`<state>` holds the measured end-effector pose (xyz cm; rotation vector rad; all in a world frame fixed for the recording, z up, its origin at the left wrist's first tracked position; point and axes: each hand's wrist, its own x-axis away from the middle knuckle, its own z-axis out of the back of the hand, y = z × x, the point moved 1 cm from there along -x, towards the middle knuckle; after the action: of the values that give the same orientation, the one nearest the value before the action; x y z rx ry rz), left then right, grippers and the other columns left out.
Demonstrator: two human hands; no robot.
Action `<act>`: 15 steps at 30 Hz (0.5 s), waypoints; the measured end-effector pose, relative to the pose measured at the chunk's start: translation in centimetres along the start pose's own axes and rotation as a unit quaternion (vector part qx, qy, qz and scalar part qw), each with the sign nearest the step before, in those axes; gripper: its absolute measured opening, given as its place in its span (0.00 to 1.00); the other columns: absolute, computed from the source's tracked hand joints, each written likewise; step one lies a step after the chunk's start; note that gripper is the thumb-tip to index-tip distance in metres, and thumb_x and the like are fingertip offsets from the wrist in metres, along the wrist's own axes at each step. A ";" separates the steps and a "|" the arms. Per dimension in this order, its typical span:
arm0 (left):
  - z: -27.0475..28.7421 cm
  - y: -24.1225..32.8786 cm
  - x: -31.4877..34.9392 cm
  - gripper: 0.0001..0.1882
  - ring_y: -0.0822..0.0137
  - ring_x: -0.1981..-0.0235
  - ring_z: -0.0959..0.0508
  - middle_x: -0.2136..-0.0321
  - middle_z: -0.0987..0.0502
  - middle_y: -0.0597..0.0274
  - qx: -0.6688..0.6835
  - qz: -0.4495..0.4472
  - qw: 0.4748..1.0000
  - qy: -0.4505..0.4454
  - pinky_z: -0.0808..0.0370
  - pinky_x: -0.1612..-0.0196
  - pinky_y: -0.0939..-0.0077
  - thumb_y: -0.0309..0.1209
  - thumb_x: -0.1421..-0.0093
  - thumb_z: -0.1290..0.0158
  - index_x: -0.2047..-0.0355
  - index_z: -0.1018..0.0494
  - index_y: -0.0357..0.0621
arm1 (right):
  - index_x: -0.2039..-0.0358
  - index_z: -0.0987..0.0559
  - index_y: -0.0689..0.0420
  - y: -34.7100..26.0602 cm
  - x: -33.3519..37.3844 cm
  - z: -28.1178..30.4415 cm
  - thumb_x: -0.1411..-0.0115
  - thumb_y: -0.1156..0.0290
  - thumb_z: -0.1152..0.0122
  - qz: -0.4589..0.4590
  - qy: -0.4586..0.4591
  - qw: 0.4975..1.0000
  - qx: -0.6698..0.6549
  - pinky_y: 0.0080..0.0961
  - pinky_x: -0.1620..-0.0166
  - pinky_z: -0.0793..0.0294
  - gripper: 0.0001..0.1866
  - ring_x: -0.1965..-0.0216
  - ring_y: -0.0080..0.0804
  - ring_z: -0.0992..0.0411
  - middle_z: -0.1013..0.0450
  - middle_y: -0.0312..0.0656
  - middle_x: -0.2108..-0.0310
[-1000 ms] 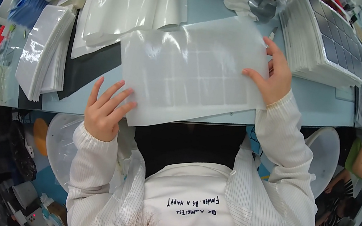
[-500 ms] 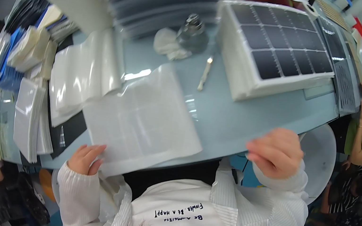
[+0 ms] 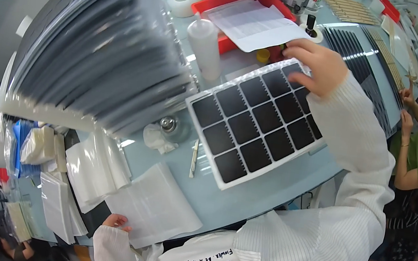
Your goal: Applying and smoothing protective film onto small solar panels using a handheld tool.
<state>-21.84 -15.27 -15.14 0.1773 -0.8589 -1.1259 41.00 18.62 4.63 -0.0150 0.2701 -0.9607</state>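
Observation:
My right hand reaches over the far right part of a thick stack of white-bordered sheets with black squares. Its thumb and fingers are apart, with nothing seen between them. My left hand rests at the near left edge of a flat translucent plastic sheet, its fingers loosely bent and apart from a grip. Left of that sheet lies a curled pile of glossy clear film. A white pen-like tool lies between the translucent sheet and the stack.
A tall pile of dark, plastic-wrapped sheets stands at the back left. Near it are a glass bottle with a metal top and crumpled tissue. A red tray with papers and a white bottle stand behind the stack. Co-workers sit at right.
My right hand has moved from the table's near edge out to the far right part of the stack, its fingers spreading. My left hand stays by the translucent sheet. The view has shifted.

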 end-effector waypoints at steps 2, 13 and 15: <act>0.3 -1.4 0.1 0.20 0.71 0.69 0.24 0.71 0.23 0.67 0.048 -0.016 0.998 -0.023 0.25 0.62 0.77 0.24 0.61 0.28 0.67 0.23 0.45 | 0.54 0.24 0.56 2.8 -2.7 -2.5 0.53 0.73 0.30 -0.029 0.017 0.999 0.021 0.35 0.47 0.28 0.23 0.46 0.42 0.30 0.32 0.44 0.44; 7.9 33.0 -0.8 0.14 0.66 0.65 0.20 0.69 0.20 0.60 -0.039 -0.174 0.984 -0.020 0.25 0.58 0.74 0.24 0.49 0.39 0.60 0.22 0.40 | 0.71 0.20 0.56 10.4 -11.0 -6.5 0.47 0.73 0.37 0.098 0.133 0.986 0.018 0.33 0.59 0.27 0.03 0.60 0.39 0.27 0.25 0.39 0.71; 6.9 40.9 -3.2 0.13 0.64 0.63 0.21 0.67 0.21 0.58 -0.009 -0.272 0.962 -0.038 0.26 0.57 0.73 0.22 0.46 0.43 0.59 0.23 0.38 | 0.70 0.20 0.55 11.2 -11.3 -5.7 0.46 0.72 0.38 0.033 0.205 0.978 -0.012 0.33 0.61 0.26 0.03 0.61 0.40 0.26 0.25 0.39 0.70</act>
<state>2.30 7.96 9.52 0.3721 -0.8928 -1.6621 42.61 34.88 0.17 0.1708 0.6584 -0.8886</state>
